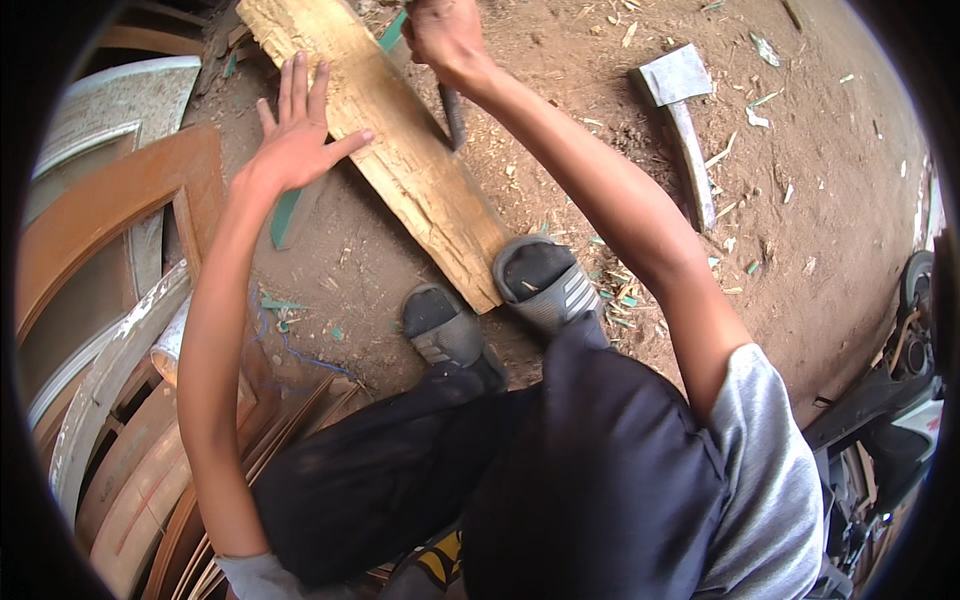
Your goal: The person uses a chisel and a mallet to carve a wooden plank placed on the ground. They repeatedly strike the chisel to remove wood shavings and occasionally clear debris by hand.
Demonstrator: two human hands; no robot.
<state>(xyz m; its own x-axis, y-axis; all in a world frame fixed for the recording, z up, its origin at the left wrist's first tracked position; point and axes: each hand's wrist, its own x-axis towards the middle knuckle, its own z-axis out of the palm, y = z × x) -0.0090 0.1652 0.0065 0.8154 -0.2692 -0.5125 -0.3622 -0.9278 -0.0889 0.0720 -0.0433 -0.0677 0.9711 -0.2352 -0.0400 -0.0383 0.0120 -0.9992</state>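
Note:
A long, rough yellowish wooden plank (400, 165) lies slantwise on the ground, its near end between my two sandalled feet. My left hand (300, 135) is open, fingers spread, over the plank's left edge; whether it presses down I cannot tell. Beyond the plank's right side, near the top edge of the view, my right hand (440, 40) is closed in a fist around a tool. Below the fist shows its dark, rod-like end (453, 118), close to the plank's right edge. The fist and the picture's edge hide the rest of the tool.
An axe (685, 130) with a grey head and worn wooden handle lies on the dirt at right. Curved wooden frames (120, 220) are stacked at left. Wood chips (620, 300) and green scraps litter the ground. A motorbike (900, 390) stands at the far right.

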